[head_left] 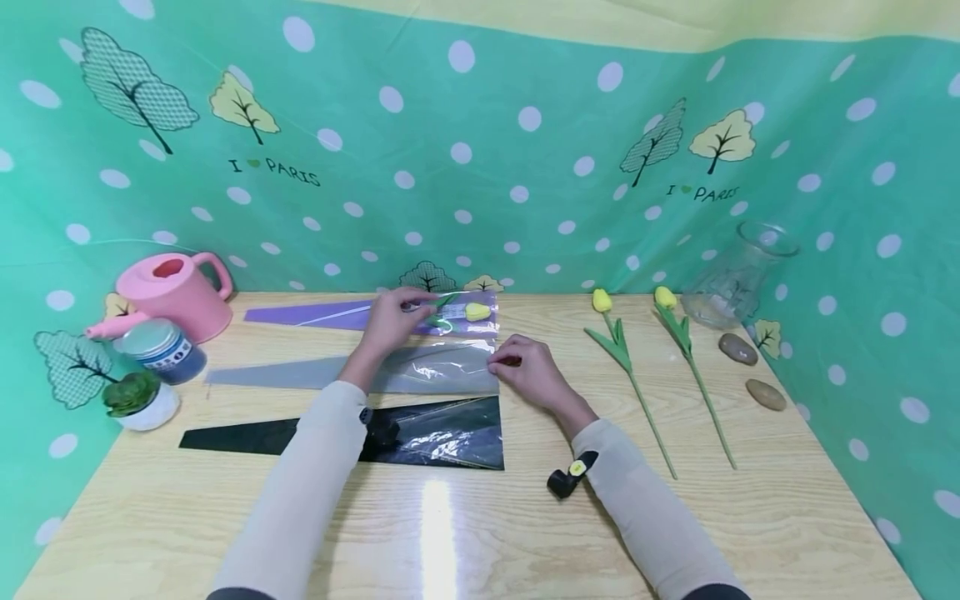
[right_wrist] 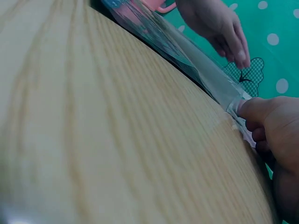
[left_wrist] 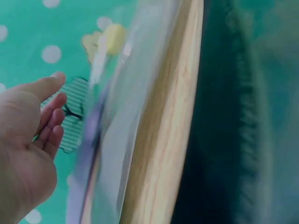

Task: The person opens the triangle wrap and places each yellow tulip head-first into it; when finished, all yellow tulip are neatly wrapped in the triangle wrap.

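Three tapered flower sleeves lie side by side on the table: a purple sleeve [head_left: 322, 313], a grey sleeve [head_left: 427, 367] and a black sleeve [head_left: 450, 433]. Inside the purple one is a yellow tulip [head_left: 477, 312] with green leaves. My left hand [head_left: 393, 321] is over the purple sleeve near the tulip's leaves, its fingers loosely bent with nothing between them in the left wrist view. At the grey sleeve's wide right end, my right hand [head_left: 534, 371] pinches the clear film edge between thumb and curled fingers.
Two loose yellow tulips, a nearer-middle tulip [head_left: 630, 367] and a right tulip [head_left: 697, 367], lie at right. Beyond them stand a glass vase [head_left: 723, 287] and two stones [head_left: 738, 349]. A pink watering can [head_left: 180, 292], a jar [head_left: 168, 350] and a potted succulent [head_left: 142, 400] stand at left.
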Available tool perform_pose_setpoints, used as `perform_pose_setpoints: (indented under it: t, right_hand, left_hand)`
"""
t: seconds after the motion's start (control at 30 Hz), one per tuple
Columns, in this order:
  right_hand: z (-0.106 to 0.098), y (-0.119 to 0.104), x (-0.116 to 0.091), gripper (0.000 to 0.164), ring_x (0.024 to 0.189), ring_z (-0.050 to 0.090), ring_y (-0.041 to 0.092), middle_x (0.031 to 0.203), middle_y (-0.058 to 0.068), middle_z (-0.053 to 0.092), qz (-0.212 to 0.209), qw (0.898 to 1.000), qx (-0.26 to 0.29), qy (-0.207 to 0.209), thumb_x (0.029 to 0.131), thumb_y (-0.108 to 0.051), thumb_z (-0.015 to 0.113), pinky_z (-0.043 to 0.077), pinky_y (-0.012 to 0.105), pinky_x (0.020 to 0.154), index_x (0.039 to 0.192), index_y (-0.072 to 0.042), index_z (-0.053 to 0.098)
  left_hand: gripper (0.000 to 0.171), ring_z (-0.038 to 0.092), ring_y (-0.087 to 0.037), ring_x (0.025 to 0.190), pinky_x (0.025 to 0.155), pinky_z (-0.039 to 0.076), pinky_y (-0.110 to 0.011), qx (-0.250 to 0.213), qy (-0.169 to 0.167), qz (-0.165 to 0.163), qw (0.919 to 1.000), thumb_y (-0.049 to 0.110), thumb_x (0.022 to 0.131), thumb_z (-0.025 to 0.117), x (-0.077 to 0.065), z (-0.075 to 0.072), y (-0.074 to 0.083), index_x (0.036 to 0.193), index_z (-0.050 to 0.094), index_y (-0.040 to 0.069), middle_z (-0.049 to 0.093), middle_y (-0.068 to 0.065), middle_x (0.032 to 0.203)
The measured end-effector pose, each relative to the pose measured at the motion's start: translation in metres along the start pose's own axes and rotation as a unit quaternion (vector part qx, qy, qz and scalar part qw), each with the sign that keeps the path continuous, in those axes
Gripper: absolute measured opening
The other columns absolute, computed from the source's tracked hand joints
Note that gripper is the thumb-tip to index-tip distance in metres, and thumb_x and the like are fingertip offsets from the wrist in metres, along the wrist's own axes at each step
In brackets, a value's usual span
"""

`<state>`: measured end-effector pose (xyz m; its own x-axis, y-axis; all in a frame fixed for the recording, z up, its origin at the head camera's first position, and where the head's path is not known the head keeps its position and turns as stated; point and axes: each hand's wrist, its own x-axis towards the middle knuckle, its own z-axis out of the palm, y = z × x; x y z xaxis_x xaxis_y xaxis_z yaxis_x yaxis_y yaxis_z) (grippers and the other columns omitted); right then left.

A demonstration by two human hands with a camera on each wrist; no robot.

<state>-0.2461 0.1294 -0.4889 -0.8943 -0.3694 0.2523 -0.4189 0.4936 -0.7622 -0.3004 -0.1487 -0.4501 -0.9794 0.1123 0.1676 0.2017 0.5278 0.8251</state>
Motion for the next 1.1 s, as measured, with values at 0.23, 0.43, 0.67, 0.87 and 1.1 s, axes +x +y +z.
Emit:
perform_pose_setpoints:
  t: [0.23,0.43,0.67,0.87,1.1]
  right_hand:
    - [-0.001,-0.003,0.001,0.009,0.090,0.067,0.015,0.097,0.001,0.073,0.025,1.000,0.006,0.010,0.089,-0.012,0.081,0.058,0.025,0.081,0.097,-0.012,0.082]
    - [-0.006,-0.005,0.002,0.007,0.090,0.066,0.015,0.097,0.000,0.072,0.040,0.999,0.017,0.014,0.090,-0.014,0.081,0.057,0.023,0.076,0.097,-0.014,0.082]
    - [-0.003,-0.004,0.001,0.006,0.089,0.066,0.017,0.096,0.000,0.072,0.047,0.998,0.021,0.021,0.090,-0.015,0.081,0.055,0.023,0.074,0.096,-0.014,0.082]
    - [-0.003,-0.007,0.002,0.005,0.089,0.067,0.016,0.096,0.000,0.073,0.041,0.998,0.026,0.035,0.090,-0.014,0.081,0.057,0.022,0.076,0.095,-0.014,0.082]
    - [-0.006,-0.016,0.004,0.007,0.085,0.066,0.015,0.096,0.003,0.073,0.010,0.999,0.023,0.044,0.090,-0.011,0.080,0.057,0.022,0.073,0.096,-0.010,0.081]
  left_hand:
    - [0.030,0.069,-0.028,0.104,0.083,0.057,-0.030,-0.047,-0.058,0.020,0.9970,0.018,0.094,0.077,-0.047,-0.011,0.018,0.122,0.075,0.006,0.074,-0.014,0.124]
    - [0.031,0.066,-0.034,0.120,0.103,0.054,-0.050,-0.078,-0.090,0.042,0.9920,0.015,0.093,0.077,-0.072,-0.012,0.026,0.123,0.075,0.008,0.072,-0.013,0.129]
    - [0.034,0.065,-0.030,0.123,0.102,0.054,-0.050,-0.054,-0.078,0.000,0.9955,0.020,0.092,0.080,-0.081,-0.007,0.009,0.124,0.075,0.012,0.071,-0.008,0.133]
    - [0.032,0.065,-0.028,0.124,0.105,0.052,-0.047,-0.067,-0.067,-0.003,0.9955,0.018,0.091,0.080,-0.080,-0.003,-0.005,0.122,0.076,0.013,0.071,-0.007,0.132]
    - [0.032,0.068,-0.022,0.118,0.102,0.054,-0.039,-0.061,-0.052,-0.013,0.9967,0.022,0.088,0.083,-0.081,-0.001,-0.015,0.120,0.077,0.019,0.073,-0.002,0.127]
